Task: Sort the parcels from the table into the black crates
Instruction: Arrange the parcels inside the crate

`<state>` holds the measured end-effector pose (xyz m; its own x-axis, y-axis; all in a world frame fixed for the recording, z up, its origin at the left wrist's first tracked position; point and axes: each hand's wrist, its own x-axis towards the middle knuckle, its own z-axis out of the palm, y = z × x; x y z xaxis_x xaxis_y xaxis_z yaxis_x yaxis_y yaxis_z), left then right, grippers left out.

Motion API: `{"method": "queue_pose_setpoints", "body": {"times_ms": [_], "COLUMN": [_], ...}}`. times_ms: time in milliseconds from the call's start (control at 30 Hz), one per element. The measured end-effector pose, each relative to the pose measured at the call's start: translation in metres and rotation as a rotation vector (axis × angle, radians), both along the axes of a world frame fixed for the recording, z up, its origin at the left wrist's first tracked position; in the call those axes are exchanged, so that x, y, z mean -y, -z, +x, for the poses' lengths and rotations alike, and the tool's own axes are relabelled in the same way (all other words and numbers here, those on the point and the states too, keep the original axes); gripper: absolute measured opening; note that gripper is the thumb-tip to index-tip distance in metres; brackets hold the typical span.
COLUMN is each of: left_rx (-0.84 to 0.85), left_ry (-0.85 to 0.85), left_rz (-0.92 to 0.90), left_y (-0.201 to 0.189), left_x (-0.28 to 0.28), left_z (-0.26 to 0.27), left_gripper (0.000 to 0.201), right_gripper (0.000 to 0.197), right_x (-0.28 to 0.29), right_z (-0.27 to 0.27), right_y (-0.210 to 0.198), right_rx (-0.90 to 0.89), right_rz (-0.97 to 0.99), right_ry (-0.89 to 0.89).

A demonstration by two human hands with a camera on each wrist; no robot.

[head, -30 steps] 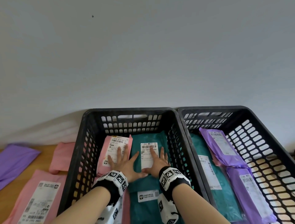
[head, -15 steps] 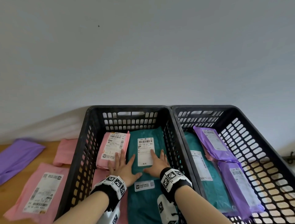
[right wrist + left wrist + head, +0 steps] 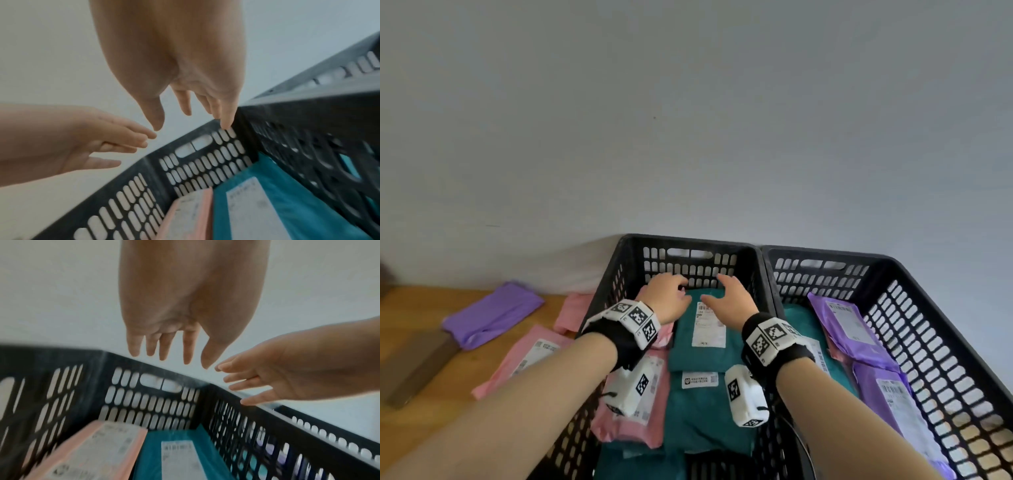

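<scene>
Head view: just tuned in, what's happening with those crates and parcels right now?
A person is sorting parcels into two black crates. Both hands, left hand and right hand, hover open and empty over the left crate, above the teal parcel and pink parcel inside it. The right crate holds teal and purple parcels. A purple parcel and pink ones lie on the table.

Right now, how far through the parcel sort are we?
Done: the left crate holds pink and teal parcels; the right crate holds teal and purple ones. In hand: nothing; left hand and right hand hover open above the left crate. Left: two pink parcels and a purple parcel on the table.
</scene>
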<state>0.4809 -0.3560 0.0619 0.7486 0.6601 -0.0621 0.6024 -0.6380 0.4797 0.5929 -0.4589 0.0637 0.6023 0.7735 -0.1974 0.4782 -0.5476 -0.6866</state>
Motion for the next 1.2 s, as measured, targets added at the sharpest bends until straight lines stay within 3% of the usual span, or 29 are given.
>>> {"method": "queue_pose_setpoints", "body": {"times_ms": [233, 467, 833, 1200], "left_rx": [0.241, 0.219, 0.216, 0.116], "left_ry": [-0.114, -0.276, -0.509, -0.505], "left_rz": [0.119, 0.175, 0.119, 0.027], "left_y": [-0.080, -0.110, -0.088, -0.026], "left_x": [0.017, 0.013, -0.016, -0.076], "left_z": [-0.067, -0.159, -0.304, -0.453], "left_gripper": [0.028, 0.026, 0.026, 0.028], "right_gripper": [0.062, 0.056, 0.052, 0.053], "right_x": [0.004, -0.017, -0.065, -0.123], "right_z": [-0.050, -0.119, -0.257, -0.370], "right_y": [-0.059, -0.094, -0.079, -0.016], "right_rx": [0.014, -0.035, -0.099, -0.100], "right_rz": [0.255, 0.389, 0.363, 0.100], "right_ry": [-0.102, -0.258, -0.439, -0.378]}}
